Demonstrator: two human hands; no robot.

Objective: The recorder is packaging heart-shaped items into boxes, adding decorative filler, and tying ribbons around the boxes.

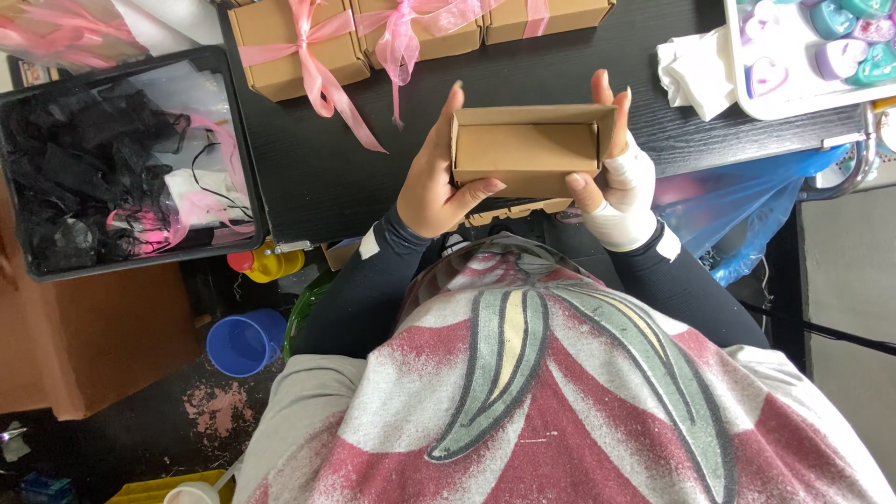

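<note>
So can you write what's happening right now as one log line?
left hand: holds small brown box | right hand: bandaged, holds box's other side | box: lifted above black table | behind: ribbon-tied boxes

A dark wooden table [317,177] carries everything here. Along its far edge stand three brown cardboard boxes [297,47] tied with pink ribbon [327,84], side by side. To the left a black bin [241,149] holds black netting and pink scraps. On the right lie a crumpled white cloth [695,75] and a white tray [756,93] of coloured heart shapes.
</note>
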